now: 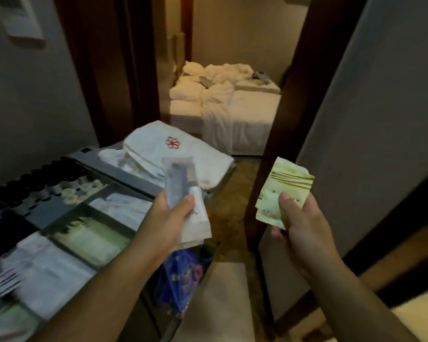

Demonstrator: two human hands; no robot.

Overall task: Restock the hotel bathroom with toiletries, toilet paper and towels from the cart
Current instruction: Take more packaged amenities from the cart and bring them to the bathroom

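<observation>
Left hand (173, 214) hovers over the right edge of the cart (89, 159), fingers and thumb curled round a stack of clear toiletry packets (183, 191). To its left, the cart's divided tray holds rows of dark bottle caps (35, 180) and a compartment of green sachets (89, 238). Beyond this hand lie folded white towels (168, 149) with a red emblem, and below it hangs a blue bag (181, 275). Farther off, through the doorway, stands an unmade bed (235, 112). Right hand (304, 228), well apart from the left, pinches two green packets (284, 188) upright between thumb and fingers.
</observation>
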